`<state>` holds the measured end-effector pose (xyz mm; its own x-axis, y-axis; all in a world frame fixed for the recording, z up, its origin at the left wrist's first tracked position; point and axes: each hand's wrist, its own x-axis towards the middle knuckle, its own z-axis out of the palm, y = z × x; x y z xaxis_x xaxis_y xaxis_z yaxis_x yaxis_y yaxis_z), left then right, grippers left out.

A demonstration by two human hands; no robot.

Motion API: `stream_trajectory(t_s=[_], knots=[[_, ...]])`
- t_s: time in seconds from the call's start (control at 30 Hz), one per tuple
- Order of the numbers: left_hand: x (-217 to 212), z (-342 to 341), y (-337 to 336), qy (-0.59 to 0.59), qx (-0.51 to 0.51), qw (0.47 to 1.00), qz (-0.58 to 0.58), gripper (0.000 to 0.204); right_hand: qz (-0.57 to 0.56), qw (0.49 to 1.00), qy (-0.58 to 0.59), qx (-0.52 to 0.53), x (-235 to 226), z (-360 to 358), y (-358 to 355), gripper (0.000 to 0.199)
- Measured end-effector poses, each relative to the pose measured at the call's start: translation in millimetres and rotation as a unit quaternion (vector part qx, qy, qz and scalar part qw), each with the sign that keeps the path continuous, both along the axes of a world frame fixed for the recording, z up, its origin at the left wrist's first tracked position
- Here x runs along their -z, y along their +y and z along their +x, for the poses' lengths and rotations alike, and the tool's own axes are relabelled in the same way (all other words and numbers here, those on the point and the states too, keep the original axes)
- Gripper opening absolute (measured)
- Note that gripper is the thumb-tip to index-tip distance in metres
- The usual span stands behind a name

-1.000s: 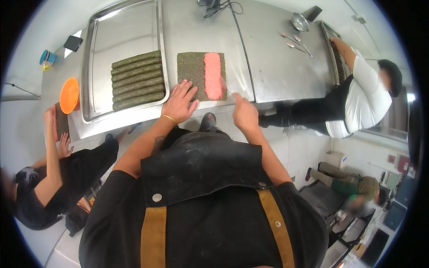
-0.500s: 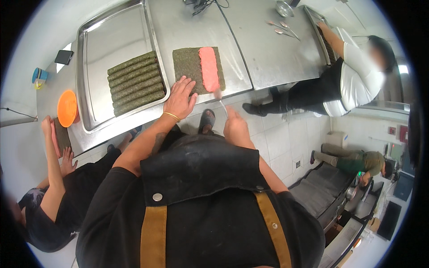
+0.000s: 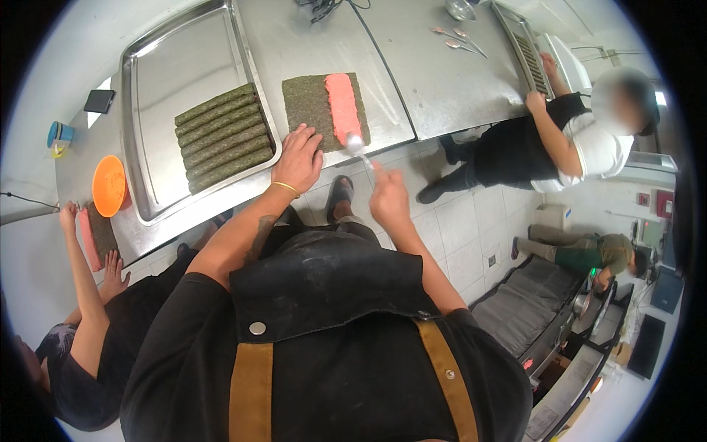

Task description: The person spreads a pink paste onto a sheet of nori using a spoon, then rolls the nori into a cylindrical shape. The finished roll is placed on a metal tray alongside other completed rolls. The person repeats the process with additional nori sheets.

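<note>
A dark green seaweed sheet (image 3: 304, 99) lies on the steel table in front of me, with a long strip of pink paste (image 3: 341, 103) along its right part. My left hand (image 3: 297, 160) rests flat on the sheet's near left corner, fingers stretched out. In my right hand (image 3: 390, 197) is the handle of a metal spoon (image 3: 355, 144); its bowl touches the near end of the paste. To the left, a big steel tray (image 3: 173, 62) holds several seaweed rolls (image 3: 222, 140) side by side.
An orange bowl (image 3: 109, 188) stands left of the tray. Beside it a co-worker's hands are at another seaweed sheet (image 3: 103, 228) with pink paste. Far right, a person in white handles a narrow tray (image 3: 521, 51). Several spoons (image 3: 460, 44) and a metal bowl (image 3: 461, 9) lie on the right table.
The spoon has turned and moved slightly up onto the near end of the paste. My left hand stays put. The person in white has shifted, both hands now at the narrow tray.
</note>
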<state>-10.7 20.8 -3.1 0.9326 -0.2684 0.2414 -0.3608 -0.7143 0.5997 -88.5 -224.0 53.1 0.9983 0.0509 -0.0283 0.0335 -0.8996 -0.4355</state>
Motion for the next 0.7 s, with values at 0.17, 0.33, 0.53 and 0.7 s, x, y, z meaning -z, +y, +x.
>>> stream_trajectory(t_s=[0.17,0.33,0.53,0.7], knots=[[3,0,2,0.002,0.000,1.000,-0.002,0.042,0.034,0.998,0.019,-0.041,-11,6,6,0.037],[4,-1,1,-0.006,-0.017,1.000,-0.016,0.042,-0.119,0.992,0.020,-0.024,-44,75,-39,0.031],[1,-1,0,-0.029,-0.023,0.999,-0.009,0.040,-0.202,0.961,0.068,-0.175,-68,101,-59,0.026],[0,-2,-2,-0.055,-0.030,0.998,-0.001,0.039,-0.212,0.948,0.080,-0.225,-95,118,-75,0.024]])
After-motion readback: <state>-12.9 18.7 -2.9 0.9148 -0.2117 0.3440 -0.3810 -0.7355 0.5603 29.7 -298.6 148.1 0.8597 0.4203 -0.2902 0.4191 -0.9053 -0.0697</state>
